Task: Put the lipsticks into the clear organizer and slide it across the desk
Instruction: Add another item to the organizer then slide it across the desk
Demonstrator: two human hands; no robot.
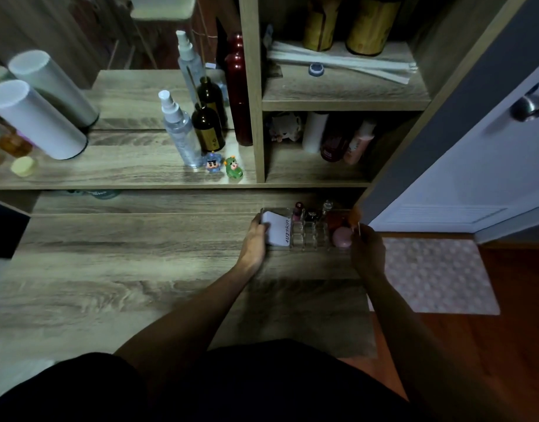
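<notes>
The clear organizer (306,239) sits at the far right of the wooden desk (125,269), close to the shelf unit. Lipsticks (298,211) stand upright in its back slots, next to a dark one (311,215). A white compact (277,231) lies in its left section and a round pink item (342,237) in its right. My left hand (256,242) grips the organizer's left end, fingers on the white compact. My right hand (367,248) holds the right end, fingers curled at its corner.
A raised shelf behind holds spray bottles (179,129), a brown bottle (207,126), a red bottle (239,92), two small figurines (224,166) and white cylinders (33,117). The desk's right edge lies just past my right hand, with a floor mat (438,275) below.
</notes>
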